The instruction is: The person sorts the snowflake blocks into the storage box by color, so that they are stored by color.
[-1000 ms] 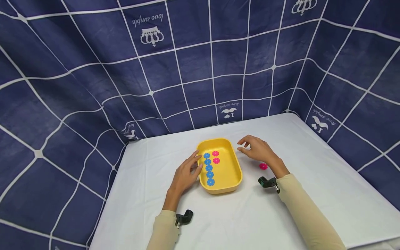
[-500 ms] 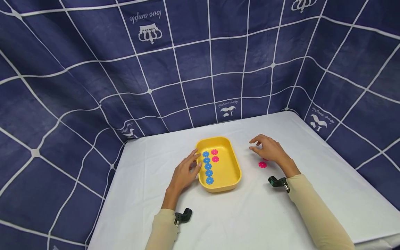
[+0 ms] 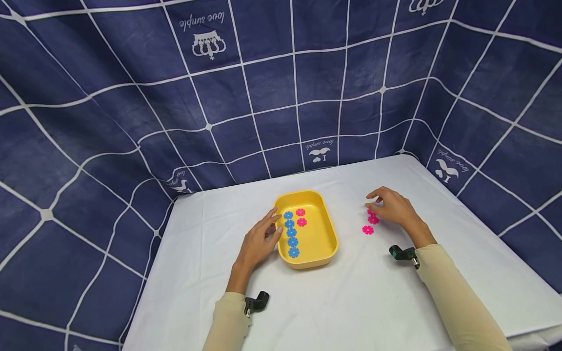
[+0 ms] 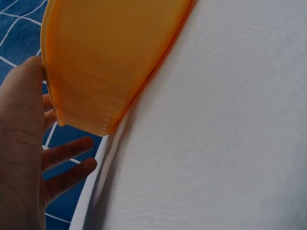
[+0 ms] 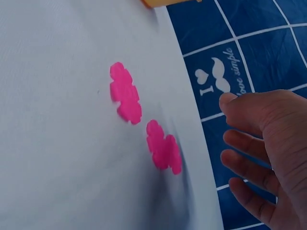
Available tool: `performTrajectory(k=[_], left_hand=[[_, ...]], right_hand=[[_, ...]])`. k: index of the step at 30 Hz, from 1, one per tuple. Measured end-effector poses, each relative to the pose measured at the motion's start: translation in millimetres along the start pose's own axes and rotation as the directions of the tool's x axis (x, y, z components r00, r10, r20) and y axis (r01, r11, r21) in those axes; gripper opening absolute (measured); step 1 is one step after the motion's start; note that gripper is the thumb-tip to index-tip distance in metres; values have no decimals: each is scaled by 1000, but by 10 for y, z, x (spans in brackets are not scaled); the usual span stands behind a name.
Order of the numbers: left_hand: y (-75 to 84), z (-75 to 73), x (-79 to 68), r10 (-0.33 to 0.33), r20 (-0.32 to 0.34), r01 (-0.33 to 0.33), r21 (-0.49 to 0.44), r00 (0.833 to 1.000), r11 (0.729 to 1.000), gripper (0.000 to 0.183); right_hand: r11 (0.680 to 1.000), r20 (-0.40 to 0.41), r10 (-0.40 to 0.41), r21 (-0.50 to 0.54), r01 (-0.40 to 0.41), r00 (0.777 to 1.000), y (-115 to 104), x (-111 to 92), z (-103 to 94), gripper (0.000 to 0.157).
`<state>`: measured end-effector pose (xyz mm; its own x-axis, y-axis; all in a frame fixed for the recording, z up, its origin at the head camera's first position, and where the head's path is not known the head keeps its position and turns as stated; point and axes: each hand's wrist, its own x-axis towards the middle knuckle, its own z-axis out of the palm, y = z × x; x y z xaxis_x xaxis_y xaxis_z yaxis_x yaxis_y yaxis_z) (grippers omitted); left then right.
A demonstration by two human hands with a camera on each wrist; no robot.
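My left hand [image 3: 259, 242] rests at the left rim of a yellow tray [image 3: 324, 243], thumb and some fingertips over the edge. In the left wrist view, its other fingers stretch free below the tray [image 4: 110, 57]. Inside, a column of several blue flower-shaped discs [image 3: 291, 233] lies along the left side, with two pink flower-shaped discs [image 3: 301, 222] beside its top. My right hand [image 3: 395, 207], loosely bent, hovers over loose pink flower-shaped discs [image 3: 373, 220] right of the tray, apparently holding nothing. Nearer to me is another loose pink disc [image 3: 368, 229]; the hand partly hides the farthest.
A white cloth [image 3: 333, 302] covers the table. Dark blue curtains [image 3: 272, 87] with white grid lines hang behind the table and at both sides. A black camera mount sits on each wrist, such as the right one [image 3: 403, 253].
My right hand has moved right, away from the tray, to above the loose pink discs, uncovering more of them. My left hand stays at the tray rim; the discs inside keep their arrangement.
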<state>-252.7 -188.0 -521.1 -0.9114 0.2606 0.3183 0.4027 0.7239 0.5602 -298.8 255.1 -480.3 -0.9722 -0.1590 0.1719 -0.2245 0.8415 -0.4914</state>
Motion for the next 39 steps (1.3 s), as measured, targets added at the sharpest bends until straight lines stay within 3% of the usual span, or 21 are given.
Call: performTrajectory(k=[11,19,39], left_hand=[[-5,13,1,12,-12,-12,3,1000,1000,49],[4,2,-5,2,-2,-2,3,1000,1000,49],[-30,-2,-8,5,3,-5,8,1000,1000,50]], right_hand=[[999,32,29,-20,-29,999,194,-97,60,32],[999,70,5,-47,-2,998,324,-144,110,37],[999,9,-4,-39,5,1000,333,-84,245,33]])
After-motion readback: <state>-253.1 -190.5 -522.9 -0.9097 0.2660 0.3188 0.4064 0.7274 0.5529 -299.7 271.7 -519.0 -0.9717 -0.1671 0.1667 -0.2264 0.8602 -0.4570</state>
